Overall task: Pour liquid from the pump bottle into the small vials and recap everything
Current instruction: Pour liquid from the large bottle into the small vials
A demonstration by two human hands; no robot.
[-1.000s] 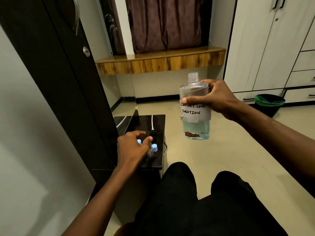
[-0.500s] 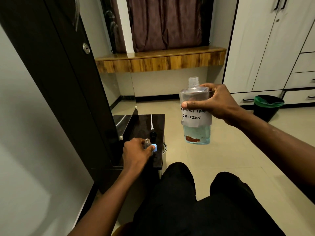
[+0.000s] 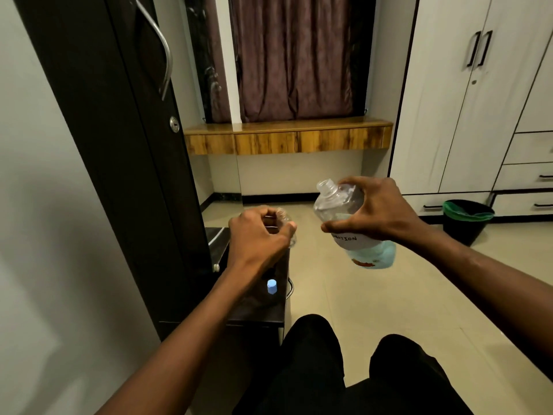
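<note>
At the far left stands a dark wardrobe door [image 3: 98,121] with a curved metal handle [image 3: 161,52] and a round lock [image 3: 174,124] set below it. Next to it, low down, is a small dark table [image 3: 257,310], and on its top sits one vial with a light blue cap [image 3: 271,286], upright and alone, just below the person's left forearm. Above the table, the left hand [image 3: 260,235] is raised in the air with its fingers curled tight around a small clear vial [image 3: 285,224]; only the vial's open rim and a bit of its glass side peek out past the thumb and forefinger, so most of it is hidden inside the fist. Just to the right, near but not touching, the right hand [image 3: 380,214] grips a clear bottle [image 3: 338,202] from above, thumb on the near side and fingers wrapped over the shoulder. The bottle is tilted, its uncapped neck pointing up and to the left toward the vial, its base swung down to the right. A white handwritten label [image 3: 353,239] wraps its middle, partly covered by the thumb, and pale blue liquid [image 3: 377,256] pools in the lowered bottom end. Behind the hands runs a wooden ledge [image 3: 287,137] under a dark red curtain [image 3: 293,55]. Farther right is a white cupboard [image 3: 466,94] with drawers, and on the floor in front of it a black bin [image 3: 463,220] lined with a green bag. The person's dark trousers [image 3: 344,372] fill the bottom of the view.
</note>
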